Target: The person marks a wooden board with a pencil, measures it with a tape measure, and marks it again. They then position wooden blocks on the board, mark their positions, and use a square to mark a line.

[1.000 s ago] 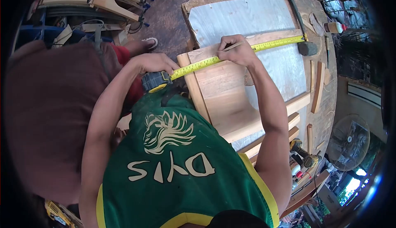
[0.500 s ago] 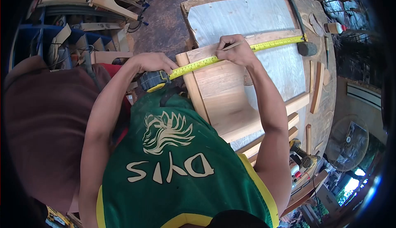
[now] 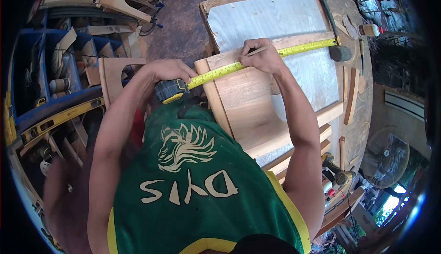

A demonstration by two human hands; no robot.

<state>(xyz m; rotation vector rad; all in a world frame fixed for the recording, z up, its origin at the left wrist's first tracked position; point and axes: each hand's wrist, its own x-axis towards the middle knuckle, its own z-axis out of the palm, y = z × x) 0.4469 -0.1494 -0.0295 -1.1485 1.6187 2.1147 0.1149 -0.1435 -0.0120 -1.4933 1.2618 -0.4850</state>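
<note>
My left hand (image 3: 172, 71) is closed on the black and yellow tape measure (image 3: 171, 91), its fingers at the mouth where the blade comes out. From there the yellow blade (image 3: 303, 48) runs along the edge of a wooden frame (image 3: 217, 98) with a curved panel. The blade's far end lies beside a mallet (image 3: 340, 53). My right hand (image 3: 262, 57) pinches a thin pencil (image 3: 258, 50) and rests over the blade on the wood. The pencil's tip is hidden by my fingers.
The workbench (image 3: 363, 95) carries a pale sheet (image 3: 271, 17), wood strips (image 3: 352, 96), a glue bottle (image 3: 370, 30) and a drill (image 3: 342, 176). A fan (image 3: 386, 155) stands at right. Blue shelving (image 3: 40, 65) and a yellow spirit level (image 3: 62, 118) are at left, near a blurred person (image 3: 64, 203).
The person in dark clothing at left has moved down and away, uncovering the shelving and spirit level. My hands, the tape measure and the pencil stay nearly in place.
</note>
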